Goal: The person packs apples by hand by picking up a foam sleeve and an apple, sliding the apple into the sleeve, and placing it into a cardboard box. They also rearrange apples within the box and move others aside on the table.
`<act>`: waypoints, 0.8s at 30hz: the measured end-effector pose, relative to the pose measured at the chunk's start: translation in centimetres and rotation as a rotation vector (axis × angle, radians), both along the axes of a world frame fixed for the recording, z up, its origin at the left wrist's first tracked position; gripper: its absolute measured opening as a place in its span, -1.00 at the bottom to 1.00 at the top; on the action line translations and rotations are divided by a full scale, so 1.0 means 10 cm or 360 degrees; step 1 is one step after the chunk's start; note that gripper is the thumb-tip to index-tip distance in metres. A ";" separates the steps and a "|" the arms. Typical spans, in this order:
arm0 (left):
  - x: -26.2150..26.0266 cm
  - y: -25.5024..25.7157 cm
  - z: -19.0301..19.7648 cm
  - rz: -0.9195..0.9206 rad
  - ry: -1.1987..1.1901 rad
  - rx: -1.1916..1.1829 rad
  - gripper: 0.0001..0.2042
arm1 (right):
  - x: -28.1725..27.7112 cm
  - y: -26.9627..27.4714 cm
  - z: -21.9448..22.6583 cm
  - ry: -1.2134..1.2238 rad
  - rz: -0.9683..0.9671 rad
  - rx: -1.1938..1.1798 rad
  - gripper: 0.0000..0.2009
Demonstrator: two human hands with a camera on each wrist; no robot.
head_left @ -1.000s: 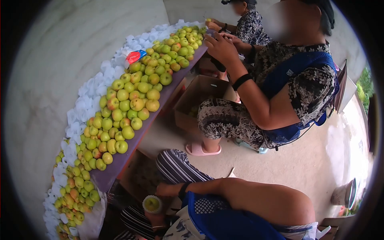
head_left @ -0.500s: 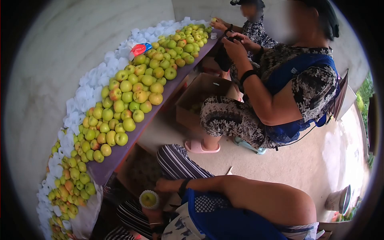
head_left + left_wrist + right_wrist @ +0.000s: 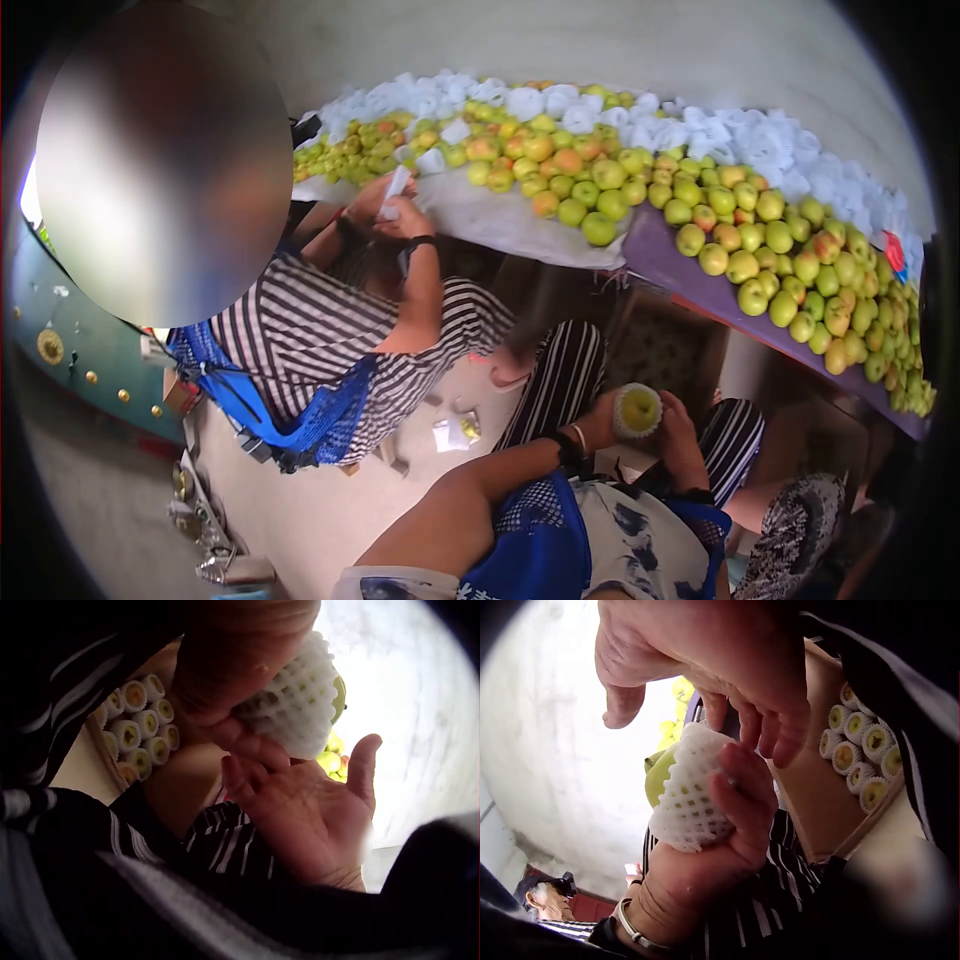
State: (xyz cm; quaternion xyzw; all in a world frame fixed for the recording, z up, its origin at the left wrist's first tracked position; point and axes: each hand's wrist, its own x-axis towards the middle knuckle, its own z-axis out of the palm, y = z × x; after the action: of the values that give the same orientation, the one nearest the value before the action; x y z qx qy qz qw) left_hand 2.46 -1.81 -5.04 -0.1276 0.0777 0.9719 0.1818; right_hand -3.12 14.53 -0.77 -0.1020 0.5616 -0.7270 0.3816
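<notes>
My left hand (image 3: 597, 421) (image 3: 244, 656) (image 3: 686, 881) grips a green-yellow apple (image 3: 638, 410) (image 3: 340, 701) (image 3: 658, 778) in a white foam net (image 3: 300, 705) (image 3: 694, 799), its fingers curled round the net's side. Beside the apple is my right hand (image 3: 681, 441) (image 3: 311, 817) (image 3: 697, 645); in the left wrist view its palm is spread with the thumb out, and in the right wrist view its fingers hang over the apple, loosely bent, with nothing in them. Whether it touches the net, I cannot tell.
Apples (image 3: 742, 266) lie heaped along a purple-edged table, with white foam nets (image 3: 765, 140) behind them. A cardboard box (image 3: 806, 802) beside my hands holds netted apples (image 3: 876, 740). A person in stripes (image 3: 320, 320) sits to the left, another person's patterned leg (image 3: 795, 530) at the right.
The head view has swung left, bringing in the person in stripes and taking most of the others out of view. My left hand still holds the netted apple.
</notes>
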 end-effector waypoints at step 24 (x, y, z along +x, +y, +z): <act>-0.11 -0.21 0.05 0.0000 -0.0167 -0.0100 -0.62 | -0.20 -0.41 0.07 0.0375 -0.0104 0.0440 -0.74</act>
State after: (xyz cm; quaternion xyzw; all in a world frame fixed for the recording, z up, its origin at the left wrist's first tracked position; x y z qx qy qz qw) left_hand 1.38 -3.91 -4.55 -0.1840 0.0985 0.9610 0.1815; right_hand -5.10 10.45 -0.03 -0.1145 0.7001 -0.6380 0.2997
